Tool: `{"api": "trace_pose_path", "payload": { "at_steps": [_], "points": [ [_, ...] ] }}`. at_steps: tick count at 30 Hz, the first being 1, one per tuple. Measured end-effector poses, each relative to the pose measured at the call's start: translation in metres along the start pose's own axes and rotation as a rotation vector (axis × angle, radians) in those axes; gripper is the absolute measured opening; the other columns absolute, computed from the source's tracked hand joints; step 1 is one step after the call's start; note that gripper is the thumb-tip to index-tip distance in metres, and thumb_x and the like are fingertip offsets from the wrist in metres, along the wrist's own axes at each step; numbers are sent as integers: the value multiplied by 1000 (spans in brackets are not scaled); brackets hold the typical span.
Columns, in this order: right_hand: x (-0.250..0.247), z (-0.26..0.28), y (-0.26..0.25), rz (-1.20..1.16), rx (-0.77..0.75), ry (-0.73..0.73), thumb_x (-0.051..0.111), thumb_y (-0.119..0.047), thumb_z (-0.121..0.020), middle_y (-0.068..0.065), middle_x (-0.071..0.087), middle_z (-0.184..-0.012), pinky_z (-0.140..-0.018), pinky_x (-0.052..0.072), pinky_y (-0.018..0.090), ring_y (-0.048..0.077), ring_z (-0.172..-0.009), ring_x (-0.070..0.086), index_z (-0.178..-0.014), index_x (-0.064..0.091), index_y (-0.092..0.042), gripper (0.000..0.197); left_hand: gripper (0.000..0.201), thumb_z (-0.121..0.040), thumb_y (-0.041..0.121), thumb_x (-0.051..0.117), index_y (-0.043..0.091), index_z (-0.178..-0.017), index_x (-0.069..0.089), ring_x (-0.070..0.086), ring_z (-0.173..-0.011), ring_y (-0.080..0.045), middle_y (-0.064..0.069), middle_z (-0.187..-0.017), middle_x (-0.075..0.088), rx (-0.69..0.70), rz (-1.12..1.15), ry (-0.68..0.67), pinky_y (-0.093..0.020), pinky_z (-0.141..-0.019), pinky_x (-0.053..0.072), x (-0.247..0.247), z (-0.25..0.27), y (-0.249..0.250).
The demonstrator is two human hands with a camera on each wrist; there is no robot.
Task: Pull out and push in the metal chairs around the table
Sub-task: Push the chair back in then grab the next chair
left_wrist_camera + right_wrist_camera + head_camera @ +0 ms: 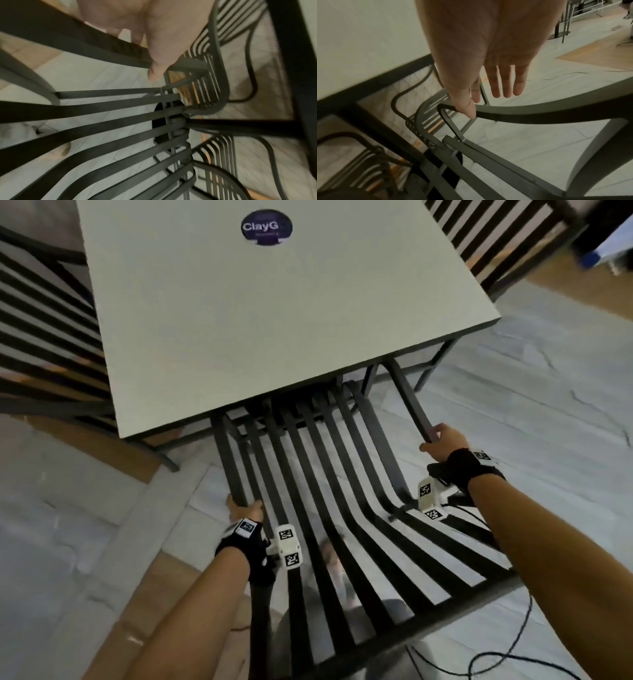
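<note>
A dark metal slatted chair (pixel 378 440) stands in front of me, the front of its seat under the pale table (pixel 274 302). My left hand (pixel 245 508) grips the left armrest (pixel 227 457); in the left wrist view the thumb (pixel 154 67) lies across that bar (pixel 85 44), and the other fingers are hidden. My right hand (pixel 443 440) rests on the front end of the right armrest (pixel 407 392). In the right wrist view its thumb (pixel 465 108) presses the armrest (pixel 539 113) while the fingers (pixel 503 81) stay straight beyond it.
Another slatted chair (pixel 44 337) stands at the table's left side, and a third (pixel 496 244) at its far right. A round dark sticker (pixel 266 226) is on the tabletop. A black cable (pixel 496 655) lies on the tiled floor at my right.
</note>
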State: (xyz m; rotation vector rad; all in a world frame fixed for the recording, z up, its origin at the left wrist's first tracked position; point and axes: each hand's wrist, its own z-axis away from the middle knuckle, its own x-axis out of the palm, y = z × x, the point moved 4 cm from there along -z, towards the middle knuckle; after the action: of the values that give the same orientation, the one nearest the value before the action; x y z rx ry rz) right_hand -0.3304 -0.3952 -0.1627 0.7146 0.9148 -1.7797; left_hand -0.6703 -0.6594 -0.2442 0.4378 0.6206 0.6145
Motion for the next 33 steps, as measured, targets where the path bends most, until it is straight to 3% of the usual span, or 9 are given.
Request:
{"api": "trace_pose_path", "payload": {
  "at_steps": [3, 6, 9, 12, 16, 20, 26, 29, 33],
  "points": [
    [17, -22, 24, 65, 23, -57, 73, -19, -78, 25, 43, -132, -97, 43, 51, 47, -116, 47, -139, 35, -23, 72, 65, -88, 0, 54, 16, -146, 29, 50, -121, -38, -20, -137, 50, 29, 42, 17, -42, -104, 40, -5, 6, -7],
    [35, -47, 39, 57, 41, -118, 73, -14, -78, 27, 45, -131, -96, 45, 55, 48, -113, 50, -143, 22, -28, 84, 58, -88, -1, 52, 18, -141, 40, 55, -113, -38, -22, -132, 55, 55, 26, 77, -36, -93, 45, -8, -2, -13],
    [43, -73, 41, -45, 77, -143, 65, -10, -85, 28, 50, -131, -93, 45, 48, 46, -115, 53, -140, 28, -7, 67, 60, -88, -2, 53, 23, -141, 41, 61, -90, -36, -23, -125, 59, 31, -13, 103, -36, -79, 49, -10, -6, -14],
    [48, -91, 43, 13, 69, -150, 57, -14, -92, 31, 55, -125, -86, 44, 44, 45, -112, 54, -126, 42, 5, 42, 62, -88, -1, 53, 27, -142, 38, 62, -91, -38, -26, -123, 60, 2, -21, 133, -33, -78, 48, -9, -17, -18],
    [51, -100, 52, 47, 45, -167, 54, -16, -93, 30, 56, -124, -83, 44, 43, 45, -111, 54, -123, 42, 5, 38, 62, -87, -2, 52, 30, -140, 41, 57, -67, -28, -25, -118, 64, -44, 13, 197, -32, -76, 48, -3, -18, -26],
    [39, -109, 67, 54, 59, -158, 54, -15, -93, 29, 55, -125, -87, 44, 43, 44, -113, 54, -125, 42, 4, 39, 64, -86, -3, 54, 29, -140, 41, 59, -79, -29, -23, -118, 63, -32, 1, 161, -35, -86, 51, 12, -11, -25],
    [43, -105, 82, 66, 80, -165, 52, -15, -94, 30, 57, -121, -80, 44, 42, 45, -108, 56, -123, 42, 3, 36, 64, -86, -2, 52, 33, -138, 43, 55, -59, -24, -18, -95, 66, -73, 12, 217, -30, -68, 46, 15, -1, -35],
    [46, -102, 81, 70, 77, -167, 53, -16, -94, 30, 57, -120, -77, 43, 40, 44, -107, 57, -121, 42, 3, 35, 66, -86, -1, 50, 33, -141, 39, 60, -71, -28, -18, -108, 65, -94, -55, 214, -32, -72, 49, 12, 4, -35],
    [39, -95, 80, 67, 56, -124, 55, -16, -91, 28, 59, -117, -76, 44, 40, 43, -104, 58, -120, 45, 2, 35, 67, -84, 4, 53, 23, -144, 30, 53, -113, -41, -20, -134, 51, -90, -206, 168, -45, -98, 45, 21, 18, -21]
  ]
}}
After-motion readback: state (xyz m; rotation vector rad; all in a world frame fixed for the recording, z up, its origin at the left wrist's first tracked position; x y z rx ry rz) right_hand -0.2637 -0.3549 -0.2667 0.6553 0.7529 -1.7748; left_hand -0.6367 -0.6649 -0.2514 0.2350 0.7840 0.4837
